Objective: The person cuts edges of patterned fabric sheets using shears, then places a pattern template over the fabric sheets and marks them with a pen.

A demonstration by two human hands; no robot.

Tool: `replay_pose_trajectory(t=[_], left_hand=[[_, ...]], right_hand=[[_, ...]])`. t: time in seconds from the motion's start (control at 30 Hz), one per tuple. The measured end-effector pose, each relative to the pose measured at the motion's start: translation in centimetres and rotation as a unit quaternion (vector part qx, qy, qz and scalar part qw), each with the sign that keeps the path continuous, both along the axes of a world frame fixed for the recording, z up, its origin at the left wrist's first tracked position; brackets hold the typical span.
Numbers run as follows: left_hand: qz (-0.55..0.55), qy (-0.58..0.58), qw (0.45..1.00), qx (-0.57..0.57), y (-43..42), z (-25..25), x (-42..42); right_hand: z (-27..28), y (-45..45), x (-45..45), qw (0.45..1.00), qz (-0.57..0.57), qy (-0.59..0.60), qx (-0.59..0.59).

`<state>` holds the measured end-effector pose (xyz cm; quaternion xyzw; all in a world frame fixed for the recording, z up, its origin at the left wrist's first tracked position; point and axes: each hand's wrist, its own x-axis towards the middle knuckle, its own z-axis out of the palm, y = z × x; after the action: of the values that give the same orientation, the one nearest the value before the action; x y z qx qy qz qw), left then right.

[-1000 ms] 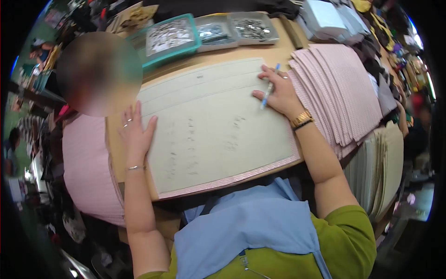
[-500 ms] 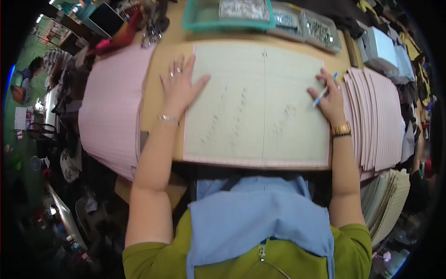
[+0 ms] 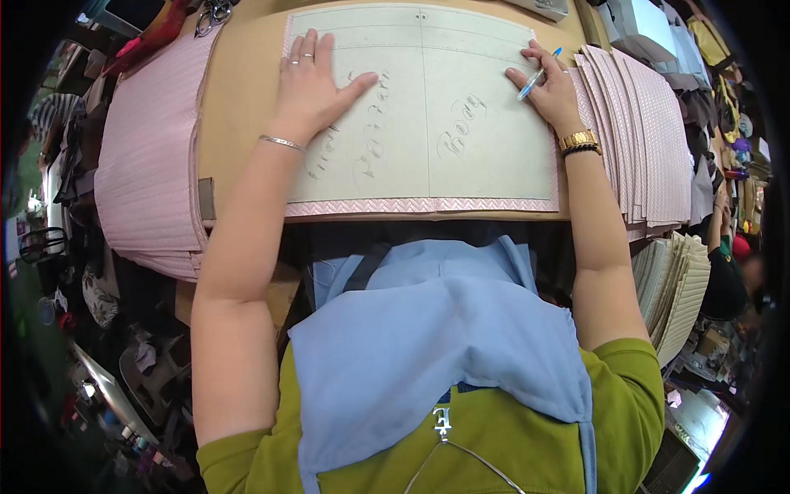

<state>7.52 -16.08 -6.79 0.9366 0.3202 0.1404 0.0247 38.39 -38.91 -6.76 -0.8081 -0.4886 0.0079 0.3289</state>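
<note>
A pale board [image 3: 485, 165] with handwriting and ruled lines lies over pink patterned fabric [image 3: 362, 207], whose edge shows along the front. My left hand [image 3: 317, 89] rests flat on the board's left part, fingers spread and holding nothing. At the board's upper right edge is my right hand [image 3: 550, 86], with a blue and white pen [image 3: 539, 76] held between its fingers. The thumb and fingertips of that hand touch the board.
Folded pink fabric stacks stand at the left [image 3: 156, 156] and right [image 3: 646, 136]. Below the right stack is a pile of pale sheets [image 3: 676, 288]. Scissors [image 3: 216, 15] lie at the upper left. A box [image 3: 543, 6] sits at the table's back.
The view has shifted and turned, so the board now appears straighter and higher. My left hand has moved from the board's left edge onto its surface. My right hand still has the pen.
</note>
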Motion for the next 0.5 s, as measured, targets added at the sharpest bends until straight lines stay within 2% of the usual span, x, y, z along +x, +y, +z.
replay_pose_trajectory(t=[0.07,0.27,0.43,0.5], left_hand=[[0.002,-0.006,1.0,0.02,-0.4,-0.1,0.1],[0.013,0.0,1.0,-0.014,0.0,-0.6,0.2],[0.016,0.01,0.999,-0.034,-0.5,0.1,0.1],[0.023,0.018,0.999,-0.046,-0.8,0.5,0.2]], right_hand=[[0.3,0.0,-0.1,1.0,-0.005,-0.001,-0.013],[-0.3,-0.1,0.4,0.999,0.007,-0.037,0.01],[-0.8,-0.3,0.0,0.997,-0.026,-0.058,0.032],[-0.1,-1.0,-0.6,0.999,-0.051,0.019,-0.003]])
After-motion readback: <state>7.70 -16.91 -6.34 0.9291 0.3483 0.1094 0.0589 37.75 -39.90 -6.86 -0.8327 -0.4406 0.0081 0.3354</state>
